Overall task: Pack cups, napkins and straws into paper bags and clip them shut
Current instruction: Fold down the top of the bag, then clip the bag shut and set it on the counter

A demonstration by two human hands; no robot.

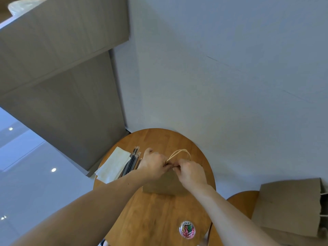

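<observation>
Brown paper bag stands upright near the middle of a round wooden table, with its mouth drawn together at the top. Both hands meet at that top edge. The left hand has its fingers curled in and pinching the edge from the bag's left. The right hand does the same from the bag's right, its fingertips pressed together on the paper and almost touching those of the left hand. Whether anything small sits between the fingertips cannot be told.

The bag's cream twine handles loop up just behind the hands. Left of the bag lies a stack of white napkins, and between the napkins and the bag lies a bundle of dark straws in clear wrappers. In front of the bag, close to the table's near edge, is a clear tub of coloured paper clips.

Well to the right of the bag, a second bag lies on its side on a smaller wooden table. Behind the bag rises a pale wall, with a grey-brown cabinet behind and to the left.
</observation>
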